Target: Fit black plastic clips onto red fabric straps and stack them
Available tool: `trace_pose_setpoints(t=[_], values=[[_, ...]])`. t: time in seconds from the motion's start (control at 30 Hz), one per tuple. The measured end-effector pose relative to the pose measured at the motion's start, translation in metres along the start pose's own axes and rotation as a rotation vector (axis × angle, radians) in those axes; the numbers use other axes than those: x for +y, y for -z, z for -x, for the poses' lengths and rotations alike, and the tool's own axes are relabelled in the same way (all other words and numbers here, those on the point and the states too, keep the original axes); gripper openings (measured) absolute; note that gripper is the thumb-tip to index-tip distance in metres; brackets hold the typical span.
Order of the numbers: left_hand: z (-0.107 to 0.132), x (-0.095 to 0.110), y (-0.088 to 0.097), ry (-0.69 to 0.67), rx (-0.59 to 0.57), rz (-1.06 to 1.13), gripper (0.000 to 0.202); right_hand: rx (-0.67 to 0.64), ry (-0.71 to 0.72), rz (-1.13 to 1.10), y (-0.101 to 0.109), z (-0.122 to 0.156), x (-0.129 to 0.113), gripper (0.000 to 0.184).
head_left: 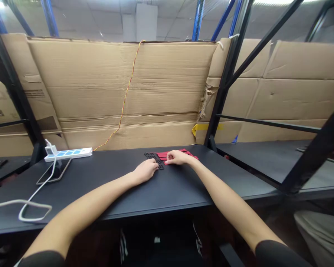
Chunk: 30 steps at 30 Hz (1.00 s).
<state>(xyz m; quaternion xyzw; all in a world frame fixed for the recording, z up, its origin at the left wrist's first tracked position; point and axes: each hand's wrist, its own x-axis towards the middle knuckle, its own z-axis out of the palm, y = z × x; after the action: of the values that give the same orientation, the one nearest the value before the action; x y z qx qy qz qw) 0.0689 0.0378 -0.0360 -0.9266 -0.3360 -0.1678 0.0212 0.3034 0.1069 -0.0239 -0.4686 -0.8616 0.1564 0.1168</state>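
Note:
Red strips point(187, 151) lie side by side on the dark tabletop point(122, 202), straight ahead of me. Just left of them is a cluster of small black slotted pieces point(153, 155), which look like strap buckles. My left hand point(146, 170) rests at the near edge of the black pieces, its fingers curled down; what they hold, if anything, is hidden. Over the red strips, my right hand point(177, 157) is closed in a pinch, thumb against fingers. Whatever is between those fingertips is too small to make out.
A white power strip point(69, 154) with a plugged-in charger point(50, 149) stands at the back left. Its white cable point(41, 185) crosses a tablet-like device point(54, 171). Cardboard point(161, 89) walls the back, and a black metal post point(222, 89) rises at the right.

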Motion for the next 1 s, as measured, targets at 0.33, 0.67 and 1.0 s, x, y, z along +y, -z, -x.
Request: trace_pose_setpoints(t=[0.33,0.67,1.0], values=[[0.003,0.004,-0.001,0.063,-0.011,-0.150,0.033,0.057,0.066,-0.002,-0.004,-0.001,-0.005,0.034],[0.004,0.011,0.004,-0.097,-0.040,-0.149,0.039,0.220,0.003,0.110,0.004,0.001,-0.004,0.025],[0.012,0.014,0.009,-0.089,0.023,-0.281,0.041,0.094,-0.240,0.193,0.014,0.009,0.001,0.023]])
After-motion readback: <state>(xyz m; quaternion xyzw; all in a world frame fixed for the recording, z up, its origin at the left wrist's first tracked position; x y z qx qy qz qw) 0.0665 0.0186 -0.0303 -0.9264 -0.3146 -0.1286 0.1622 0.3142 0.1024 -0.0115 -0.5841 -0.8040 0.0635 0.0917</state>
